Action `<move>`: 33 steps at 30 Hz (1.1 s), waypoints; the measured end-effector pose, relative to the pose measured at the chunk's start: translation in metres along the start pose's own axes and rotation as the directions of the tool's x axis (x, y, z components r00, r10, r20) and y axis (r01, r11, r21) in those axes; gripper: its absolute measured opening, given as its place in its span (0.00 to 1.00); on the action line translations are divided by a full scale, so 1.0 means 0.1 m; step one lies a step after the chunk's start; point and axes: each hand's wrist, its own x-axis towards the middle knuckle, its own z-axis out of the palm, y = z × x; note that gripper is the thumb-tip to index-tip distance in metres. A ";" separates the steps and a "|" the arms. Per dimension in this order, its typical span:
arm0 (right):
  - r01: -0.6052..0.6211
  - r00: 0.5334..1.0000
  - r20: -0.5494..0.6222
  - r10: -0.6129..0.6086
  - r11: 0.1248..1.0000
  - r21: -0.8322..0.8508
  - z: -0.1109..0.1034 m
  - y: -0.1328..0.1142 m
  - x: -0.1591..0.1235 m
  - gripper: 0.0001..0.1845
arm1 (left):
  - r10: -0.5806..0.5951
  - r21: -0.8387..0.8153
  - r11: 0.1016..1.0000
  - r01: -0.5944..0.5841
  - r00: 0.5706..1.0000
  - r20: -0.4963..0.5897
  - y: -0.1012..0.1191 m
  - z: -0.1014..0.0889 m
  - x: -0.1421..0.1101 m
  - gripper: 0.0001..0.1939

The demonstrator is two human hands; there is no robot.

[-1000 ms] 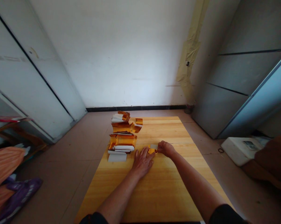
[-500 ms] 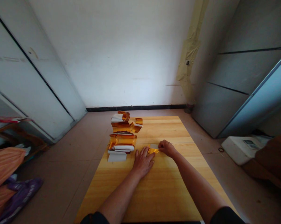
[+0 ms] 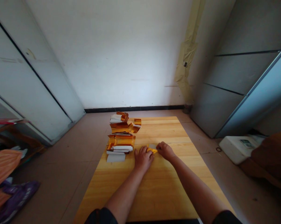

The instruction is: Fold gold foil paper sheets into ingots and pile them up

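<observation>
A small piece of amber film [image 3: 152, 150] with a grey-white sheet [image 3: 152, 146] beside it lies on the wooden table. My left hand [image 3: 143, 158] rests on its left part, fingers apart and slightly bent, pressing down on the table. At the right edge of the piece, my right hand [image 3: 165, 150] is closed in a pinch on the film's corner. Its fingertips hide exactly how much they hold. To the left of my left hand is a stack of amber film sheets [image 3: 123, 140] with white backing, and a white sheet [image 3: 116, 158] sticks out at its near side.
Further back on the table [image 3: 168, 193] lie curled amber film pieces [image 3: 119, 127] and a white-and-amber roll [image 3: 116, 118]. A grey refrigerator [image 3: 233, 74] stands to the right, with a white foam box [image 3: 235, 148] on the floor. Orange and purple bags [image 3: 5, 168] sit at the left.
My left hand's fingers have bent a little more over the film. My right hand stays at the film's corner with its pinch. The whole view has shifted slightly.
</observation>
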 end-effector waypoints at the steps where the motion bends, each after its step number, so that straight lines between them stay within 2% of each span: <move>1: 0.007 1.000 -0.013 -0.007 1.000 -0.025 0.02 -0.02 -0.04 0.10 | -0.015 -0.011 1.000 0.015 1.000 -0.009 0.01 0.00 0.02 0.06; 6: 0.065 0.996 -0.055 -0.076 0.983 -0.174 0.10 -0.15 -0.25 0.12 | -0.091 -0.093 0.992 0.087 0.995 -0.041 -0.01 -0.01 0.13 0.02; 9: 0.075 0.995 -0.052 -0.087 0.978 -0.193 0.10 -0.19 -0.32 0.13 | -0.111 -0.145 0.984 0.103 0.993 -0.043 -0.04 -0.01 0.16 0.04; 13: -0.051 0.998 -0.049 0.046 0.994 -0.094 0.07 -0.23 -0.30 0.10 | -0.091 -0.160 0.984 0.082 0.995 -0.047 -0.06 0.00 0.15 0.05; 16: -0.160 0.984 -0.088 0.154 0.986 -0.056 0.09 -0.29 -0.26 0.11 | -0.095 -0.149 0.985 0.089 0.995 -0.037 -0.06 0.00 0.14 0.06; 18: -0.194 0.976 -0.106 0.189 0.980 -0.045 0.11 -0.30 -0.24 0.11 | -0.095 -0.146 0.985 0.091 0.995 -0.026 -0.05 -0.01 0.14 0.06; 22: -0.209 0.976 -0.060 0.210 0.978 0.020 0.09 -0.22 -0.20 0.11 | -0.075 -0.154 0.985 0.074 0.997 -0.003 -0.07 -0.02 0.14 0.06; 24: -0.146 0.987 -0.062 0.148 0.988 0.041 0.06 -0.14 -0.19 0.14 | -0.059 -0.163 0.985 0.059 0.998 0.010 -0.09 -0.02 0.15 0.08; 26: 0.005 0.996 -0.091 -0.003 1.000 0.028 0.03 -0.07 -0.20 0.18 | -0.030 -0.175 0.984 0.036 0.999 0.037 -0.12 -0.02 0.17 0.09; 29: 0.215 0.972 -0.087 -0.218 0.975 -0.050 0.03 -0.02 -0.27 0.18 | 0.032 -0.192 0.981 -0.011 0.994 0.104 -0.16 -0.04 0.24 0.12; 33: 0.264 0.960 -0.063 -0.275 0.955 -0.137 0.07 -0.05 -0.40 0.12 | 0.100 -0.203 0.976 -0.073 0.987 0.125 -0.22 -0.06 0.31 0.13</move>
